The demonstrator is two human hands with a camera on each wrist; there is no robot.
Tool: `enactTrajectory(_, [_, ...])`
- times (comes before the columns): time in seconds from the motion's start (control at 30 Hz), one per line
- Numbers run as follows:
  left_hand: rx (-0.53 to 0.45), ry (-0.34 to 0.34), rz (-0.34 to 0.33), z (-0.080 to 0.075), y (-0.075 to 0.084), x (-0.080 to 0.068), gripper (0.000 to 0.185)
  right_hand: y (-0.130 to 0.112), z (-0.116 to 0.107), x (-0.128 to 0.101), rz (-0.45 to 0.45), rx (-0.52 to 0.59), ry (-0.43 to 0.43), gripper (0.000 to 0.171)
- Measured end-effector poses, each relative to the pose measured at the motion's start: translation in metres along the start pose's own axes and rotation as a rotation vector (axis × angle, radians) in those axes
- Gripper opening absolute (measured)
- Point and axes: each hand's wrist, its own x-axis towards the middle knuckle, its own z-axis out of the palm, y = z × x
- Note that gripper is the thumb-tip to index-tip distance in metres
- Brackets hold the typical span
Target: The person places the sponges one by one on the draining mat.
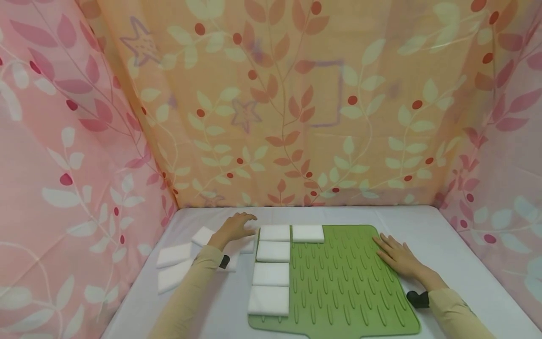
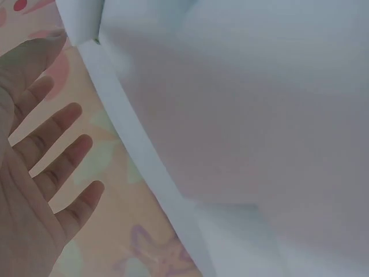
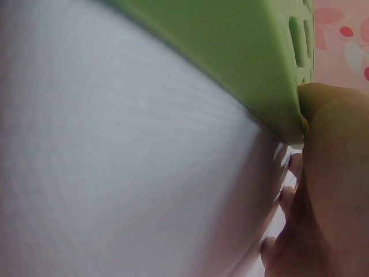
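Five white sponge blocks (image 1: 274, 252) lie flat in an L on the green mat (image 1: 343, 282)

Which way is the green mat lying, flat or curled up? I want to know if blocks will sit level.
Flat. The green mat lies spread on the table, the right hand resting on its edge, white blocks sitting level.

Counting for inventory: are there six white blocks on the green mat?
No, the green mat holds five white blocks; the others lie on the table.
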Motion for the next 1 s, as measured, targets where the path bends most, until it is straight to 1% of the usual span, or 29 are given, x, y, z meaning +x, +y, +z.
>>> enactTrajectory(0.17, [-0.001, 0.008, -0.02, -0.003, -0.007, -0.008, 0.043, 0.0, 0.001, 0.001, -0.01, -0.002, 0.01, 0.052])
enactTrajectory(0.33, [-0.007, 0.001, -0.059, -0.009, -0.012, -0.016, 0.042, 0.0, 0.001, 0.001, -0.015, -0.005, 0.018, 0.051])
enactTrajectory(0.4, [0.003, 0.007, -0.06, -0.01, -0.016, -0.02, 0.042, 0.0, 0.0, 0.001, -0.015, -0.007, 0.02, 0.051])
enactTrajectory(0.57, [0.021, 0.013, -0.055, -0.009, -0.029, -0.026, 0.04, 0.0, 0.001, 0.0, -0.006, 0.001, 0.019, 0.051])
enactTrajectory(0.73, [0.016, -0.017, -0.096, -0.013, -0.039, -0.033, 0.041, 0.0, 0.003, 0.0, -0.003, 0.017, 0.025, 0.051])
enactTrajectory(0.87, [0.012, -0.032, -0.108, -0.018, -0.047, -0.041, 0.041, 0.0, 0.002, 0.001, 0.005, 0.016, 0.006, 0.052])
enactTrajectory(1.0, [0.033, -0.022, -0.094, -0.02, -0.058, -0.048, 0.039, 0.0, 0.0, 0.001, 0.015, 0.006, -0.012, 0.053])
